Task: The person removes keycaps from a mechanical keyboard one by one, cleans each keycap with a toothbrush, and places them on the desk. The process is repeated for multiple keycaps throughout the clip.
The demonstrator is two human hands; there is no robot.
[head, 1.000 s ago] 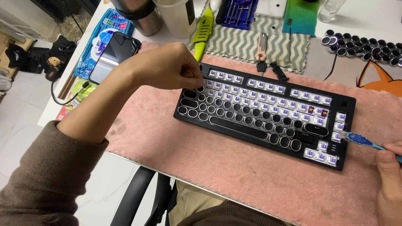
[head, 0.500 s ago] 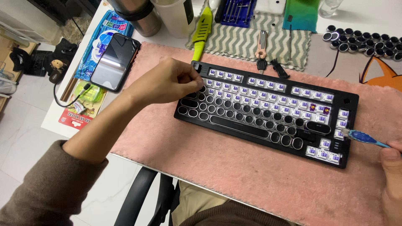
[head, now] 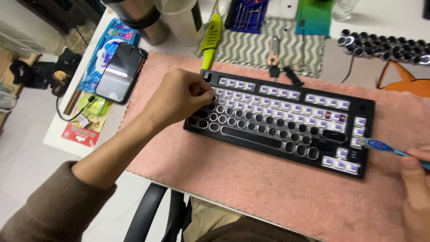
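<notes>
Left grip (head: pixel 181 96): fingers pinched shut over a round keycap at the keyboard's far-left corner; whether it holds the cap, cannot tell.
Right grip (head: pixel 416 179): closed on a blue brush (head: pixel 385 147), tip touching the keyboard's right edge.
Keyboard (head: pixel 286 123): black, on a pink mat (head: pixel 268 192) on the desk.
Phone (head: pixel 120 74): left of the mat.

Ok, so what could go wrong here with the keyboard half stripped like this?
The left hand is pinching at a key on the keyboard; a slip might bend an exposed switch. The blue brush in the right hand rests at the right edge and could snag switches there. The loose keycaps lie near the table's edge and could roll off.
</notes>
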